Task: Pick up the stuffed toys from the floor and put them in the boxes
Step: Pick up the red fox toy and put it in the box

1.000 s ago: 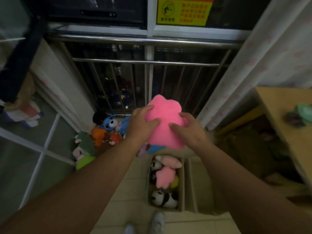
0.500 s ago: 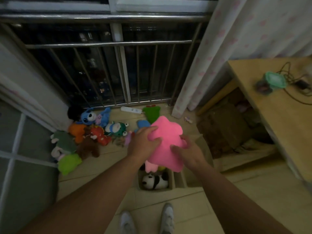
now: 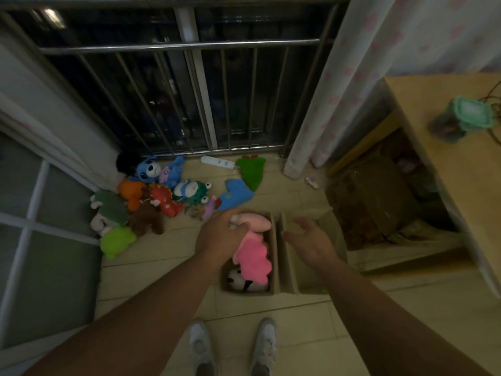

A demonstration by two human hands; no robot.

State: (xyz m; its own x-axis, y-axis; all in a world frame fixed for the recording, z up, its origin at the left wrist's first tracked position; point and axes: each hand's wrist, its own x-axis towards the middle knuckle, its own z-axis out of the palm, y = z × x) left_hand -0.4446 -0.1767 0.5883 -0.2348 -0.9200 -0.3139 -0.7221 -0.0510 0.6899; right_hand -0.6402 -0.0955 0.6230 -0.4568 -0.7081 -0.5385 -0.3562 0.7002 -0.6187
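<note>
The pink star toy [image 3: 253, 257] lies in the left cardboard box [image 3: 245, 293], on top of a panda toy [image 3: 244, 282] and below a pale pink toy [image 3: 257, 222]. My left hand [image 3: 219, 236] hovers over the box's far left corner, fingers bent loosely downward, holding nothing. Beside it my right hand [image 3: 311, 240] is spread open above the right box [image 3: 288, 257], whose inside shows no toys. Several toys lie on the floor to the left: a blue one [image 3: 151, 169], an orange one [image 3: 132, 192], a red dinosaur [image 3: 165, 203], a frog [image 3: 193, 191], a flat blue one [image 3: 234, 196] and a green one [image 3: 252, 170].
A metal railing [image 3: 189, 44] closes off the far side, with a white power strip [image 3: 217, 162] at its foot. A curtain [image 3: 325, 104] hangs at the right, next to a wooden table [image 3: 447, 158] with a brown carton [image 3: 371, 196] under it. My shoes [image 3: 200, 346] stand just in front of the boxes.
Both hands let go of the pink star toy and it dropped into the left box. The right hand moved right, over the other box. The view tilted further down.
</note>
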